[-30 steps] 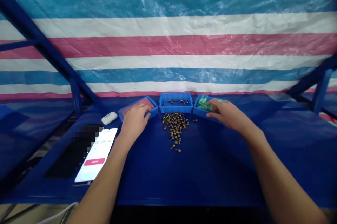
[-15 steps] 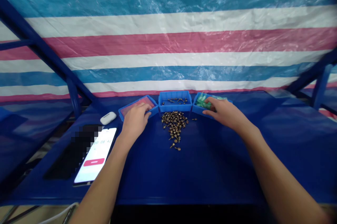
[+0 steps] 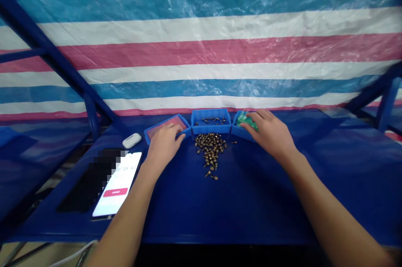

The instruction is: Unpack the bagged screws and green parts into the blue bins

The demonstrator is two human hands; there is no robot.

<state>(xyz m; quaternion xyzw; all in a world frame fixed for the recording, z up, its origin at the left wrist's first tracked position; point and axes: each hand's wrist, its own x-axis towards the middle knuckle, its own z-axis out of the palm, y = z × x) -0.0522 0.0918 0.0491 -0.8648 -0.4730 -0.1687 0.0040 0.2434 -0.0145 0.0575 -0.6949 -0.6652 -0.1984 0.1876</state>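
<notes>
My left hand [image 3: 166, 143] rests over the left blue bin [image 3: 187, 134], its fingers bent and its thumb apart from them. Inside that bin lies a pink-red mass [image 3: 176, 121]; its single pieces are too small to make out. At the right blue bin [image 3: 242, 134], my right hand [image 3: 272, 134] reaches over the rim. Its thumb and index finger are spread around green plastic pieces [image 3: 246, 120], and the other fingertips are hidden. Between the hands, a heap of small brass-coloured screw-like parts [image 3: 211, 145] lies in front of the middle blue bin [image 3: 211, 129].
A few more of the metal parts [image 3: 216, 119] lie in the middle bin. Left of my forearm are a phone with a lit timer [image 3: 117, 183], a dark pixelated object [image 3: 84, 185] and a white case [image 3: 132, 140]. Striped sheeting [image 3: 213, 51] hangs behind the blue table [image 3: 229, 212].
My right hand has shifted, its fingers now bunched higher over the green pieces. My left hand stays at its bin. The whole view has slid slightly.
</notes>
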